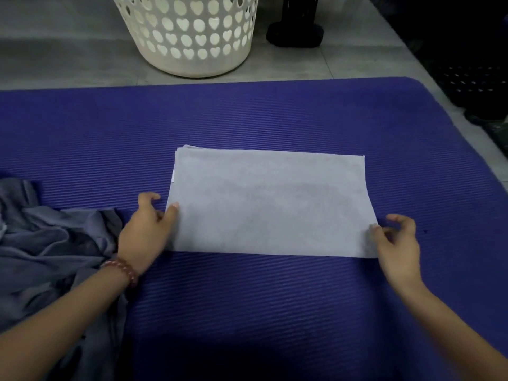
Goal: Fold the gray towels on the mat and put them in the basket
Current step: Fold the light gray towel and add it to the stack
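A light gray towel (270, 202) lies folded into a flat rectangle in the middle of the purple mat (247, 114). My left hand (147, 232) pinches the towel's near left edge between thumb and fingers. My right hand (398, 243) pinches its near right corner. A white basket (189, 34) with heart-shaped holes stands on the floor beyond the mat's far edge. A crumpled heap of darker gray towels (49, 251) lies on the mat to the left, under my left forearm.
A black object (295, 31) stands on the tiled floor right of the basket. A dark perforated crate (472, 83) sits at the far right beside the mat. My left wrist wears a bead bracelet (123, 270).
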Motion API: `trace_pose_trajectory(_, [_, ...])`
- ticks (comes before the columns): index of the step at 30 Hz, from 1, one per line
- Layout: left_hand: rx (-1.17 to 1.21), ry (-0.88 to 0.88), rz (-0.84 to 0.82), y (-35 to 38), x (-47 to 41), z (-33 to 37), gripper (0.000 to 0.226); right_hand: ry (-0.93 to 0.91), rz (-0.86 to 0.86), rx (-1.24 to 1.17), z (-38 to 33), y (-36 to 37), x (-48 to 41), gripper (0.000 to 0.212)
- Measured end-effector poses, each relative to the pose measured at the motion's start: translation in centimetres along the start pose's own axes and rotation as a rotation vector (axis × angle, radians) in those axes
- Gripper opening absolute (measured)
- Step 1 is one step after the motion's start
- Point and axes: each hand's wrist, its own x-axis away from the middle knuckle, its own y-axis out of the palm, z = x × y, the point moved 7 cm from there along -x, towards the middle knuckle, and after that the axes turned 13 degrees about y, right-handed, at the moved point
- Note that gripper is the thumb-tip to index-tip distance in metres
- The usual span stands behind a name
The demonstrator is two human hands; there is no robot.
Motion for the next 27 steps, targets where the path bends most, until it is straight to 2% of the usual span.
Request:
trace_pose_trajectory(4, [0.000, 0.055, -0.036, 0.4, 0.6, -0.2, 0.026, -0.093, 0.065, 0.169, -0.6, 1.6, -0.4, 0.030])
trace_pose_trajectory(6, [-0.024, 0.060, -0.060, 0.3, 0.1, -0.3, 0.026, -0.132, 0.097, 0.256, -0.9, 2.1, -0.7, 0.030])
trace_pose_trajectory(11, [-0.287, 0.187, -0.131, 0.4, 0.6, 0.8, 0.031, -0.215, 0.078, 0.458, -1.9, 2.3, -0.1, 0.030])
trace_pose_trajectory(15, [-0.311, 0.198, -0.188, -0.1, 1.1, 0.7, 0.032, -0.255, 0.036, 0.600, -2.3, 1.6, 0.5, 0.030])
trace_pose_trajectory(24, [-0.238, 0.332, -0.236, -1.3, 11.3, 1.3, 0.035, -0.247, 0.013, 0.561, 3.4, -3.9, 6.6, 0.030])
trace_pose_trajectory(27, [-0.217, 0.299, -0.241, -1.0, 13.8, 0.4, 0.035, -0.218, 0.001, 0.554, 5.8, -4.1, 7.8, 0.031])
